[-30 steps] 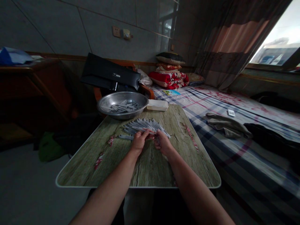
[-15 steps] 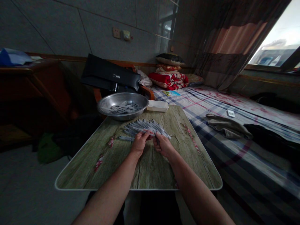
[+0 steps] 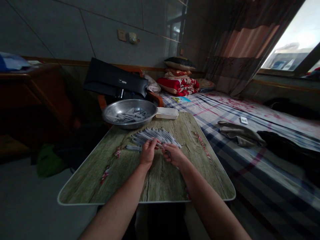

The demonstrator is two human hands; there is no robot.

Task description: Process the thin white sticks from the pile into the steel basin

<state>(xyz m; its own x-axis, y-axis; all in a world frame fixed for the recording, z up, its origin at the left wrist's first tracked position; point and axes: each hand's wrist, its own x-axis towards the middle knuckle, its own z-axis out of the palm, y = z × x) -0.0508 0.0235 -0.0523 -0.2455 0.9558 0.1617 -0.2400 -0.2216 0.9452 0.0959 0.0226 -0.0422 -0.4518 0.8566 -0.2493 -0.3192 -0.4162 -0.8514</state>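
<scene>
Both hands meet over the wood-patterned table (image 3: pixel 165 180), holding a slim, pale pen (image 3: pixel 160 145) between them. My left hand (image 3: pixel 148 152) pinches its left end, and my right hand (image 3: pixel 173 154) is closed around the right end. Fingers hide much of this pen. Just beyond the hands lies a fanned pile of translucent pens (image 3: pixel 156 134) with dark tips. A few more pens (image 3: pixel 133 147) rest left of the pile, near my left hand. Behind it, a steel basin (image 3: pixel 107 116) holds many similar loose pens.
A white plastic tray (image 3: pixel 167 113) stands at the table's back edge, right of the basin. Beyond them is a chair with a black case (image 3: pixel 115 80). The bed (image 3: pixel 200 110) runs along the right, bearing folded bedding (image 3: pixel 177 85) and a grey cloth (image 3: pixel 237 133).
My right hand has shifted slightly, and the pen between the hands now shows pale where a reddish strip showed before. The whole view has moved a little.
</scene>
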